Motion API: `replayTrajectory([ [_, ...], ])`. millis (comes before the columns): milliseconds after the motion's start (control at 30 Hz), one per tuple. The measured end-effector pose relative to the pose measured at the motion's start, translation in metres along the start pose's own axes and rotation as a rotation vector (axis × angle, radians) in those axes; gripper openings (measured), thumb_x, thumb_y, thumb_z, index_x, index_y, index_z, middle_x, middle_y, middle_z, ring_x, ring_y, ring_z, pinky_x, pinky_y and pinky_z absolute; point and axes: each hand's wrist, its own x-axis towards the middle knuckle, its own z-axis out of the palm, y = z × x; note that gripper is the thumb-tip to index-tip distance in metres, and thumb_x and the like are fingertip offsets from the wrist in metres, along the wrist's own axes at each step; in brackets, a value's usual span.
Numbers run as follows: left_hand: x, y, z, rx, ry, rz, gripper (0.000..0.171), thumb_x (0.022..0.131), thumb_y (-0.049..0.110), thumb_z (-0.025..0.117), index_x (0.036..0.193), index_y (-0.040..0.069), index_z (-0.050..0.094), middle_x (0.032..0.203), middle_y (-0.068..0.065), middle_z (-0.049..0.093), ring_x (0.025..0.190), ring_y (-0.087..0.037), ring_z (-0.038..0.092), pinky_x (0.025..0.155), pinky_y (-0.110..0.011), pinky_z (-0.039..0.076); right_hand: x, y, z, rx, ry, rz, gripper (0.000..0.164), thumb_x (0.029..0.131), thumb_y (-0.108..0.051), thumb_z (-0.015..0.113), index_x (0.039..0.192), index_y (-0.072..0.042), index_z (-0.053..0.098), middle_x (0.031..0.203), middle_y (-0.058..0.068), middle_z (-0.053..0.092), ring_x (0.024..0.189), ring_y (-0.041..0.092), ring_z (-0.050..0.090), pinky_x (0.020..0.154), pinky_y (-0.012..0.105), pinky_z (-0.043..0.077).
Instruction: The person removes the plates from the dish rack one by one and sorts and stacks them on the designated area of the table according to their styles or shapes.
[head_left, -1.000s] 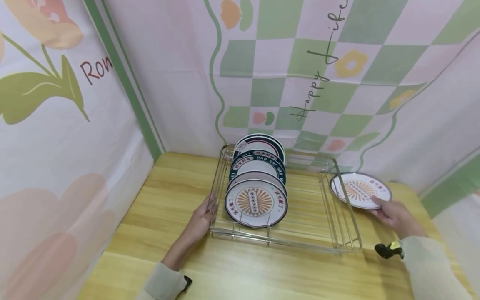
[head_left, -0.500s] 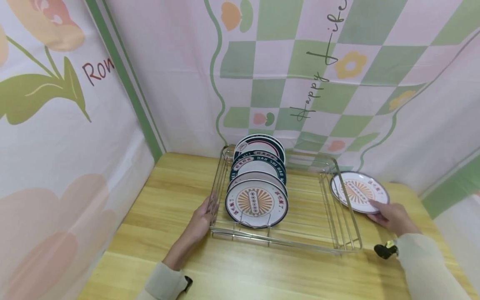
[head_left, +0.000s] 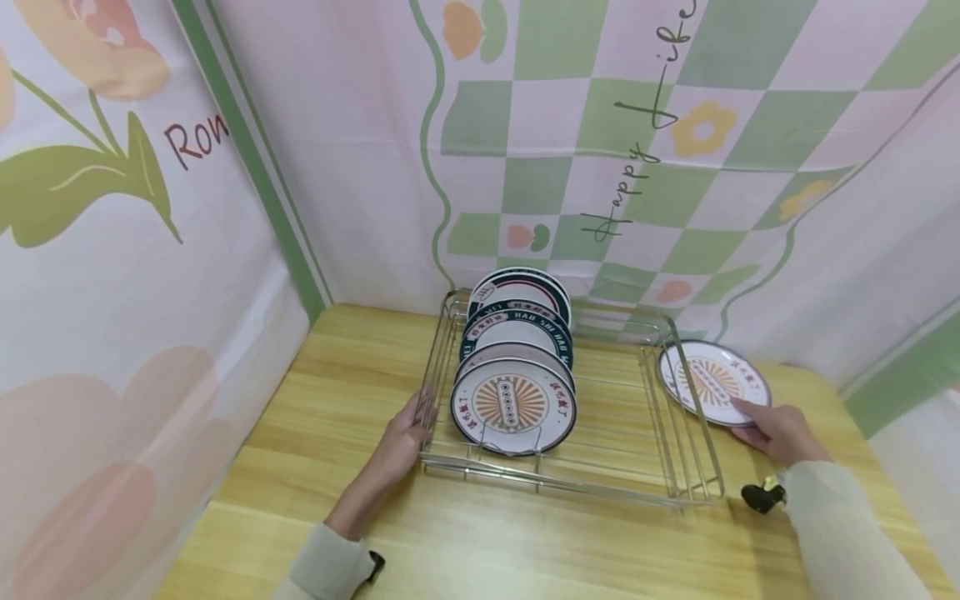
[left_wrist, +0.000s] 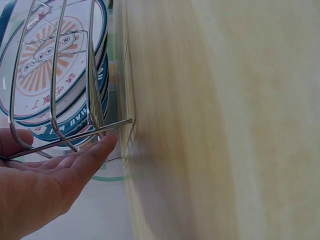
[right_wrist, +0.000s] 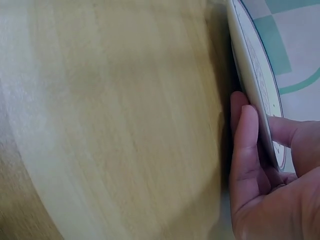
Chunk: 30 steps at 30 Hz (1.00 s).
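Note:
My left hand (head_left: 400, 435) holds the left side of a wire dish rack (head_left: 607, 492); in the left wrist view its fingers (left_wrist: 92, 157) lie along the wires. Several plates stand on edge in the rack's left part. The front one is a white plate (head_left: 480, 383) with an orange sunburst, and behind it are plates with dark green rims (head_left: 555, 333). Right of the rack, my right hand (head_left: 780, 429) pinches the near edge of another sunburst plate (head_left: 697, 367), thumb on top. The right wrist view shows its fingers (right_wrist: 245, 155) under this plate (right_wrist: 255, 75), between it and the tabletop.
The rack stands on a wooden table (head_left: 315, 367). A printed cloth (head_left: 375, 208) hangs right behind the table, and another cloth (head_left: 150, 317) closes off the left side. The rack's right wire side (head_left: 693, 408) rises between its inside and the flat plate.
My right hand and the sunburst plate have shifted slightly left, toward the rack. My left hand, the rack and the standing plates have stayed in place.

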Motion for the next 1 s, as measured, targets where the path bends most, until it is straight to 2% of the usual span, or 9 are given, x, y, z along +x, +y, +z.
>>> replayTrajectory([
  [167,-0.001,-0.001,0.001,-0.011,-0.006,-0.001,0.076,0.093,-0.01,0.041,0.165,-0.008,0.017,0.167,-0.032,0.027,0.149,-0.05,0.04,0.126,-0.056,0.027,-0.001,0.002,0.004,-0.083,0.005,-0.021,0.027,0.106,-0.019,0.063,0.108,0.005,0.05,0.071,0.004,0.073,0.064,0.013,0.075,0.07,0.026,0.067],
  [267,-0.001,0.0,0.001,-0.005,-0.006,0.001,0.076,0.093,-0.009,0.041,0.164,-0.009,0.017,0.167,-0.032,0.027,0.149,-0.05,0.04,0.127,-0.056,0.027,-0.002,0.003,0.005,-0.204,0.029,-0.061,0.031,0.106,-0.024,0.063,0.106,0.005,0.053,0.068,0.003,0.073,0.062,0.012,0.075,0.066,0.026,0.066],
  [367,0.0,0.001,0.0,0.004,-0.004,0.002,0.076,0.093,-0.009,0.042,0.165,-0.009,0.018,0.167,-0.032,0.028,0.149,-0.049,0.04,0.127,-0.056,0.026,-0.003,0.003,0.005,-0.435,0.084,-0.115,0.042,0.105,-0.037,0.064,0.096,0.004,0.061,0.063,0.0,0.072,0.058,0.011,0.073,0.062,0.025,0.064],
  [467,0.0,0.001,0.0,0.015,0.0,0.002,0.076,0.093,-0.008,0.043,0.165,-0.008,0.018,0.167,-0.031,0.029,0.149,-0.049,0.041,0.127,-0.057,0.025,-0.005,0.002,0.003,-0.71,0.148,-0.176,0.054,0.102,-0.052,0.061,0.08,-0.003,0.069,0.06,-0.002,0.07,0.056,0.013,0.07,0.059,0.026,0.057],
  [567,0.0,0.001,0.0,0.021,0.003,-0.005,0.076,0.093,-0.008,0.043,0.165,-0.007,0.019,0.166,-0.031,0.03,0.149,-0.048,0.041,0.127,-0.057,0.025,-0.006,0.001,0.002,-0.875,0.191,-0.219,0.062,0.101,-0.061,0.058,0.071,-0.009,0.07,0.06,0.0,0.069,0.056,0.016,0.067,0.06,0.028,0.051],
  [633,0.0,0.001,0.0,0.025,0.006,-0.005,0.075,0.093,-0.007,0.043,0.165,-0.007,0.019,0.166,-0.031,0.03,0.149,-0.048,0.041,0.127,-0.057,0.025,-0.007,0.0,0.003,-0.92,0.202,-0.232,0.064,0.101,-0.063,0.056,0.069,-0.009,0.069,0.06,0.0,0.069,0.056,0.017,0.066,0.061,0.028,0.049],
  [733,0.0,0.002,0.0,0.019,0.002,-0.006,0.075,0.094,-0.007,0.042,0.165,-0.007,0.018,0.167,-0.031,0.03,0.149,-0.049,0.041,0.126,-0.058,0.027,-0.01,-0.001,0.003,-0.921,0.196,-0.228,0.065,0.1,-0.065,0.056,0.071,-0.009,0.07,0.061,0.001,0.069,0.056,0.017,0.066,0.062,0.029,0.05],
  [1000,0.0,0.002,0.0,-0.002,-0.01,-0.004,0.075,0.095,-0.007,0.041,0.165,-0.008,0.016,0.167,-0.032,0.027,0.149,-0.051,0.039,0.126,-0.058,0.028,-0.016,-0.007,-0.005,-1.003,0.115,-0.248,0.075,0.106,-0.067,0.041,0.079,-0.005,0.072,0.068,0.004,0.072,0.061,0.022,0.069,0.063,0.032,0.05],
])
